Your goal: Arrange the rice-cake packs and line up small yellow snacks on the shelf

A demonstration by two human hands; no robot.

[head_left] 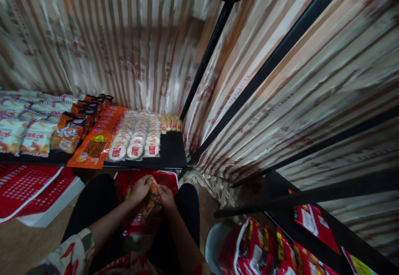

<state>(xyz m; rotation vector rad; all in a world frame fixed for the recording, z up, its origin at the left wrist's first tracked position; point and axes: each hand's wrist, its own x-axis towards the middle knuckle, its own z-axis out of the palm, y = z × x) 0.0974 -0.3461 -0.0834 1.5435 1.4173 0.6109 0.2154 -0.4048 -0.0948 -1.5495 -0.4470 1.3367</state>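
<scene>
My left hand [141,190] and my right hand [166,198] are closed around a small wrapped snack [154,186], yellowish with an orange-red label. They hold it between my knees, over a red basket [170,177]. More yellowish wrapped snacks [151,209] lie below my hands, dim and partly hidden. On the black shelf [171,150] in front, similar small wrapped snacks [173,125] stand in short rows at the right end. Beside them are rows of round white crackers [135,150] in clear wrap with red labels.
Left along the shelf are an orange stick-snack bag [97,142], dark orange bags [67,133] and white bags [35,136]. A red basket [34,187] sits lower left. Black frame bars [249,88] cross the right side; red packages [255,246] are lower right. A striped curtain [124,38] hangs behind.
</scene>
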